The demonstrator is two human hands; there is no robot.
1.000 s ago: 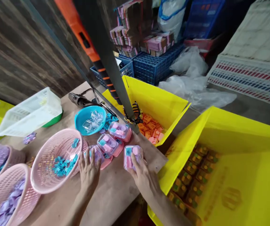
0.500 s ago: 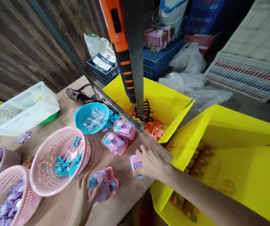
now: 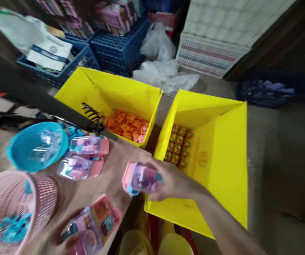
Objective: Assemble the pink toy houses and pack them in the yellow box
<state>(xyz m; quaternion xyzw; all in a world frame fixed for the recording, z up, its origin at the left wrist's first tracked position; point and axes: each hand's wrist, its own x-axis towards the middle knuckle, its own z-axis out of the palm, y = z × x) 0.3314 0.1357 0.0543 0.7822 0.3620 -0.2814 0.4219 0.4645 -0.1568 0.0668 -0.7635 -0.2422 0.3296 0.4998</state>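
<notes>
My right hand is closed on a small plastic toy case with a clear lid, a pink base and purple and blue pieces inside. It holds the case beyond the table's edge, beside the yellow box on the right. At the lower left, my left hand, smeared and partly cut off, is at an opened toy case. Pink, orange and teal parts show in that case's pink base. Two more clear-lidded cases, one behind the other, lie on the table.
The right yellow box holds rows of small packed items; the left yellow box holds orange pieces. A blue bowl with clear parts and a pink basket with blue pieces stand leftward. A dark metal post crosses the table's far side.
My right hand has lifted the toy case off the table and carried it toward the right yellow box. The view has swung right. My left hand stays at the opened case.
</notes>
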